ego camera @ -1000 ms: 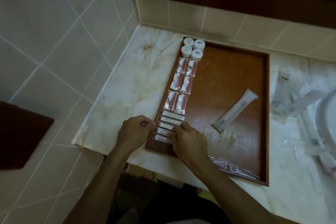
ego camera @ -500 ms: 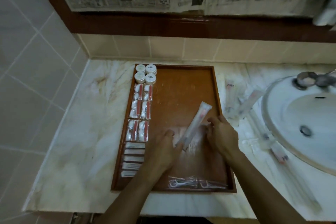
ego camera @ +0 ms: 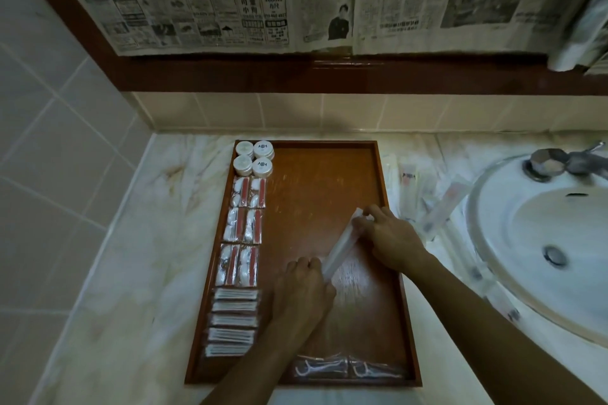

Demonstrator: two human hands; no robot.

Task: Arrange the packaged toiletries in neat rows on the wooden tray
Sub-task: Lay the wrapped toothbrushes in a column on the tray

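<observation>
Tray (ego camera: pixel 378 174) | left hand (ego camera: pixel 302 289) pinches packet (ego camera: pixel 342 245) near end | right hand (ego camera: pixel 391 237) pinches far end

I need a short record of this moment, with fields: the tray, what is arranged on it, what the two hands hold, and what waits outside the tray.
tray: wooden tray on the marble counter, beside the sink
left column, far to near: four round white containers, six red-and-white sachets, five flat white packets
near edge: clear floss pick packets
held item: long wrapped toothbrush packet, lying diagonally
left hand: grips its near end
right hand: grips its far end
outside tray: more long packets on the counter
</observation>
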